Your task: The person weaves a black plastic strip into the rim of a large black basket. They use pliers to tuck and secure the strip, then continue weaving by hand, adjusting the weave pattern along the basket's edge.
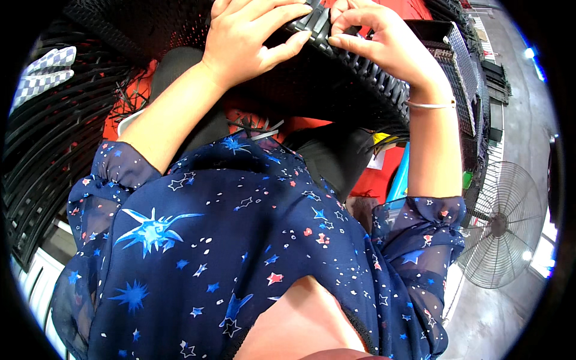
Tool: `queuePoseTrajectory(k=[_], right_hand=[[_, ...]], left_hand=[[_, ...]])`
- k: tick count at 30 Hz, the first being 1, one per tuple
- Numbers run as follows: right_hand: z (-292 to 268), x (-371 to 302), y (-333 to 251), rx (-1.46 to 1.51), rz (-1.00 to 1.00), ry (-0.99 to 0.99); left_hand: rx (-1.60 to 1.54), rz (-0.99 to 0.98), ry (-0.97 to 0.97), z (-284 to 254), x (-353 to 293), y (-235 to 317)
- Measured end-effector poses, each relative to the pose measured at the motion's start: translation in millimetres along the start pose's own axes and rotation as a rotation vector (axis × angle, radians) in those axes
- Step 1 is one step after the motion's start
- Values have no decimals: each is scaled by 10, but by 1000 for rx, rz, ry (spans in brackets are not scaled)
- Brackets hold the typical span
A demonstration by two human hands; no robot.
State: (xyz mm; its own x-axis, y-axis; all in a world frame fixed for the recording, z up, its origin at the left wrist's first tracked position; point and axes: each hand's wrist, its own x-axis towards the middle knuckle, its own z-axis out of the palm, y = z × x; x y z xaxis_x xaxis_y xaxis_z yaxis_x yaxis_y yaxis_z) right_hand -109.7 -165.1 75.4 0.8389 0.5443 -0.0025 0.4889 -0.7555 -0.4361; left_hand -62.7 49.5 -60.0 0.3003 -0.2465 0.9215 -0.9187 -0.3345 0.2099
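Wickerwork [336, 90], black and broad, spreads over the far middle, across the person's knees; judging by its thin strands, it should be light for its bulk, springy across the open weave and hard to break. To the left fans a bundle of long black strands [48, 144], probably slick and whippy. The wickerwork's thick braided edge [377, 78] runs from the far middle toward the near right — likely its stiffest part, and the surest place to take hold, since the thin walls would flex. The left hand [252, 33] steadies that edge at its far end, thumb and forefinger clamped on either side of it. Just to the right, the right hand [378, 36] has its fingers [351, 43] curled close together against the edge — whether they pinch a strand, I cannot tell.
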Motion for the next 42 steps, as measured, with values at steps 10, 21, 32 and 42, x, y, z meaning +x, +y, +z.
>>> queuePoseTrajectory(k=[10, 21, 32, 42], right_hand=[[195, -30, 66, 159, -6, 109], [221, 57, 157, 163, -105, 139], [55, 151, -81, -91, -85, 46], [28, 118, -339, -406, -159, 86]], left_hand=[[-1046, -1219, -345, -156, -530, 578], [-1675, -1631, -35, -208, -347, 679], [-1744, -1726, 68, -222, -227, 721], [-1548, -1470, -81, -212, -268, 772]])
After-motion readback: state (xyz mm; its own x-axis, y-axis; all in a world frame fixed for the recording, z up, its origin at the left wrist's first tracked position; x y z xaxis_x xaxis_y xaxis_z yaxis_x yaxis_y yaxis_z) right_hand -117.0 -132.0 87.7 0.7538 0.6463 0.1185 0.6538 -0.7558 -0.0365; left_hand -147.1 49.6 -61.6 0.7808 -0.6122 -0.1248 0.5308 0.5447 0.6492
